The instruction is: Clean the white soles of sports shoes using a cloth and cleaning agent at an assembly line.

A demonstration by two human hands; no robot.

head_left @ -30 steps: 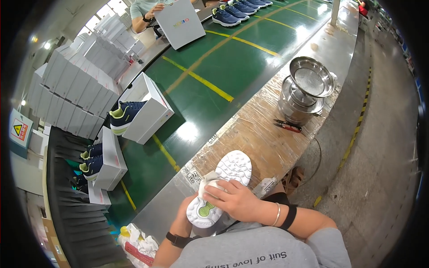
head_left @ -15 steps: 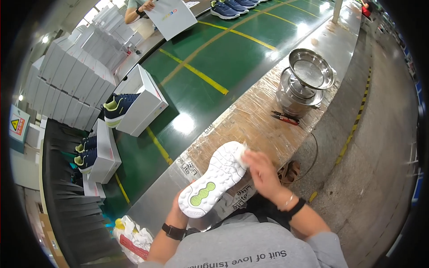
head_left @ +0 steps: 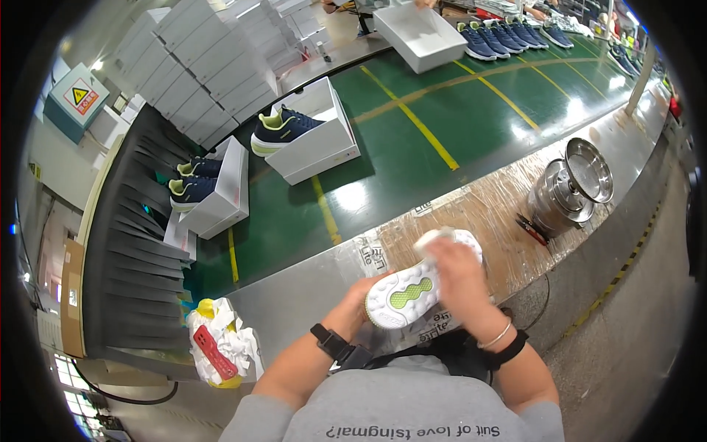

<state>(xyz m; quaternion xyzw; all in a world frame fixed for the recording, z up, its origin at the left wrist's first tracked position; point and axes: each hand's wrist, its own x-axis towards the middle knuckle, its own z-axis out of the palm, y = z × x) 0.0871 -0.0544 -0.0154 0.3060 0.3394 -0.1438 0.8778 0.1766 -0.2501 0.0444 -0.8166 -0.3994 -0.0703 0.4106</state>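
A shoe (head_left: pixel 390 300) lies with its white, knobbly sole up, a green mesh patch at its middle; its upper is hidden underneath. My left hand (head_left: pixel 352 306) is closed round the heel end. Over the toe half, my right hand (head_left: pixel 460 276) presses a small white wad (head_left: pixel 429 237), which looks like cloth, along the sole's far edge. The fingers of that hand are bent over the wad and partly cover the sole. Below the shoe is the film-wrapped bench top (head_left: pixel 508 254).
A metal pot with a dished top (head_left: pixel 563 191) stands right, beside red-handled pliers (head_left: pixel 532 230). Beyond runs a green conveyor (head_left: pixel 398 140) with open shoe boxes (head_left: pixel 317 158) and a row of navy shoes (head_left: pixel 508 38). A crumpled-paper bag (head_left: pixel 221 342) hangs left. Across, a co-worker's hand holds a white box (head_left: pixel 421 40).
My view has swung left. My right hand has moved with the white wad from the toe's right edge to the sole's far edge. My left hand keeps its hold on the heel.
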